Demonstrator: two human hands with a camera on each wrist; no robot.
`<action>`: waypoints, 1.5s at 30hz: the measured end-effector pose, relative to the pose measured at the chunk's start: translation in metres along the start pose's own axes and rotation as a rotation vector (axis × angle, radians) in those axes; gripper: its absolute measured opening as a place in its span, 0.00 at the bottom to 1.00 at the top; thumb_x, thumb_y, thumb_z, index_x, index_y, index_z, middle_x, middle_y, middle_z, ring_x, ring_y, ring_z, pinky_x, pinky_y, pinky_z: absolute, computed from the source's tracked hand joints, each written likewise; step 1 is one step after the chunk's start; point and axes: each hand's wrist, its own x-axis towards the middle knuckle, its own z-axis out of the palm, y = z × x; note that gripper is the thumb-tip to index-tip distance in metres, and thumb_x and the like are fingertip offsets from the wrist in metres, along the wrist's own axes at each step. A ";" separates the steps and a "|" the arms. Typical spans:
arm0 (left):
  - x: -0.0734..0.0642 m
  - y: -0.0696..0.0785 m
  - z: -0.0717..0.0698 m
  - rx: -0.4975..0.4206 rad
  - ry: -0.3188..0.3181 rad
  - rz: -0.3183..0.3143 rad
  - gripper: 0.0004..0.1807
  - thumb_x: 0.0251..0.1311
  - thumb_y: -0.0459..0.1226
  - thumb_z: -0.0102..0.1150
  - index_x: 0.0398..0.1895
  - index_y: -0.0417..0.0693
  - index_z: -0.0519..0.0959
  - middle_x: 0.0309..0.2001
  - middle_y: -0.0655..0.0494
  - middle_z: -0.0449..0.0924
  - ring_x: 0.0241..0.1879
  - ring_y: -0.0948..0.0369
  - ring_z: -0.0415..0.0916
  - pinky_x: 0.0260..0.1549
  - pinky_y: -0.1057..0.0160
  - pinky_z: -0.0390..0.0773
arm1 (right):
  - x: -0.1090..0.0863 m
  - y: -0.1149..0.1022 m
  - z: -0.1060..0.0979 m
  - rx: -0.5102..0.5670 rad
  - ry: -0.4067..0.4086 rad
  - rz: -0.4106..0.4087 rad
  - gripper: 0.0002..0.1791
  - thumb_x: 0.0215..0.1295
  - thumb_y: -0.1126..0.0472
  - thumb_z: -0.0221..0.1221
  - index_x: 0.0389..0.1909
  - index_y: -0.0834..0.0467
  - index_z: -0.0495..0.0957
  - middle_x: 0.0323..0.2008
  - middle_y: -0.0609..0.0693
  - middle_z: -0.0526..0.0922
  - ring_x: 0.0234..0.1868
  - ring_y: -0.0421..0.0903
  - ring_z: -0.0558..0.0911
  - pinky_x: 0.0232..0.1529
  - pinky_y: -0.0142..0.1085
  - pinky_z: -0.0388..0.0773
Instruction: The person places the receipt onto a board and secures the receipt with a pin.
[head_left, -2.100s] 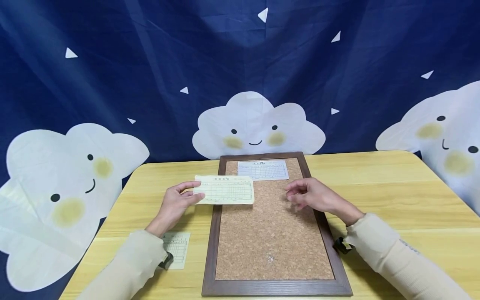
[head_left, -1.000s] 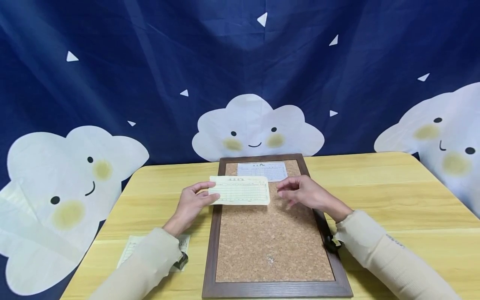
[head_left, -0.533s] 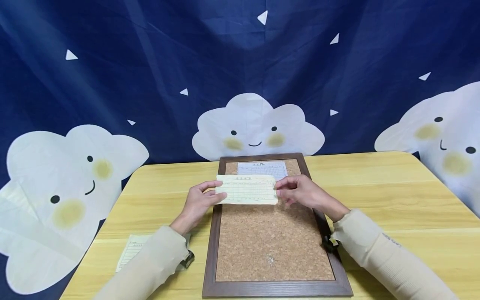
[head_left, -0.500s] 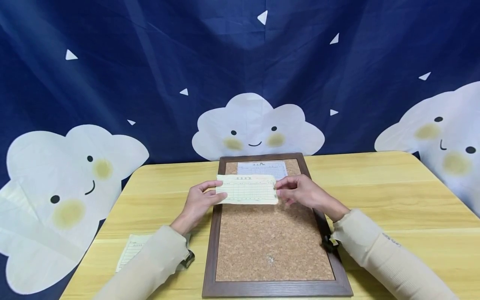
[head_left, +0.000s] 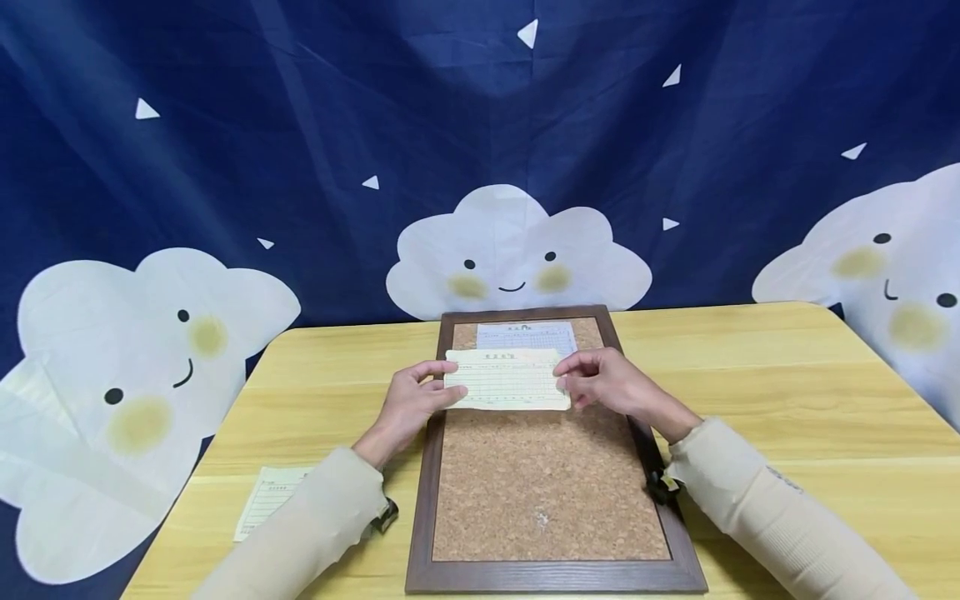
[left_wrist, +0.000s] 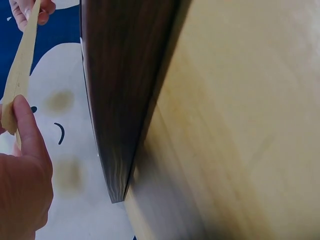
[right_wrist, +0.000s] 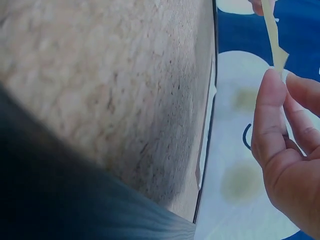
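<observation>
A pale yellow printed form [head_left: 506, 385] is held up over the upper part of a framed corkboard [head_left: 551, 483]. My left hand [head_left: 408, 406] pinches its left end between thumb and fingers. At the other end, my right hand [head_left: 611, 387] pinches the right edge. Both wrist views show the paper nearly edge-on, apart from the board. Behind it, a white printed form [head_left: 525, 335] lies near the board's top, its lower part hidden by the yellow one. The dark brown frame [left_wrist: 125, 90] fills much of the left wrist view.
Another yellowish form [head_left: 273, 497] lies on the wooden table [head_left: 787, 392], left of the board and partly covered by my left sleeve. A small whitish mark [head_left: 542, 521] shows low on the cork. A blue curtain [head_left: 337, 125] with clouds hangs behind the table.
My left hand has carried the yellow form rightward over the board. My right hand has moved slightly left and taken hold of the form's right edge.
</observation>
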 end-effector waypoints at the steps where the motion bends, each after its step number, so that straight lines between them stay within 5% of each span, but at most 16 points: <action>1: 0.000 0.000 0.001 0.002 -0.006 0.001 0.22 0.53 0.27 0.72 0.53 0.36 0.81 0.61 0.43 0.75 0.48 0.58 0.79 0.37 0.67 0.78 | 0.000 0.000 0.000 0.000 0.003 0.000 0.12 0.67 0.70 0.61 0.48 0.73 0.78 0.29 0.54 0.80 0.29 0.47 0.81 0.35 0.42 0.84; 11: 0.004 -0.001 0.004 0.028 -0.032 0.024 0.21 0.55 0.27 0.71 0.53 0.36 0.81 0.60 0.43 0.75 0.42 0.61 0.79 0.35 0.66 0.76 | -0.002 0.001 -0.005 -0.038 0.025 0.012 0.12 0.66 0.69 0.62 0.48 0.73 0.79 0.30 0.54 0.81 0.29 0.49 0.82 0.35 0.43 0.84; 21: 0.009 -0.001 0.008 0.069 -0.040 0.063 0.18 0.55 0.28 0.70 0.51 0.35 0.82 0.60 0.42 0.75 0.58 0.49 0.76 0.46 0.65 0.77 | -0.001 0.000 -0.013 -0.056 0.016 0.015 0.13 0.67 0.70 0.61 0.49 0.74 0.78 0.31 0.54 0.80 0.30 0.45 0.81 0.36 0.41 0.84; 28: 0.010 -0.002 0.012 0.048 -0.074 0.043 0.18 0.56 0.27 0.69 0.51 0.33 0.81 0.54 0.41 0.76 0.48 0.57 0.77 0.36 0.60 0.82 | -0.003 0.001 -0.017 -0.080 0.010 0.035 0.12 0.68 0.69 0.60 0.48 0.73 0.78 0.31 0.53 0.80 0.31 0.45 0.81 0.37 0.42 0.84; 33: 0.009 -0.004 0.015 0.061 -0.088 0.039 0.17 0.58 0.27 0.68 0.51 0.33 0.81 0.56 0.41 0.76 0.50 0.56 0.78 0.37 0.59 0.82 | -0.005 0.003 -0.018 -0.085 0.008 0.040 0.12 0.68 0.69 0.60 0.48 0.73 0.78 0.30 0.53 0.80 0.31 0.46 0.81 0.37 0.43 0.84; 39: 0.011 -0.002 0.016 0.087 -0.100 0.023 0.17 0.56 0.27 0.69 0.50 0.34 0.81 0.44 0.44 0.78 0.35 0.63 0.77 0.35 0.59 0.82 | -0.006 0.004 -0.021 -0.084 0.007 0.048 0.12 0.68 0.69 0.60 0.48 0.73 0.78 0.30 0.53 0.80 0.31 0.47 0.82 0.37 0.43 0.84; 45: 0.013 -0.002 0.016 0.113 -0.111 0.018 0.17 0.56 0.26 0.69 0.50 0.35 0.82 0.41 0.45 0.82 0.34 0.63 0.79 0.34 0.61 0.82 | -0.005 0.006 -0.021 -0.075 0.004 0.041 0.11 0.68 0.70 0.59 0.48 0.73 0.78 0.30 0.53 0.79 0.31 0.46 0.81 0.37 0.43 0.84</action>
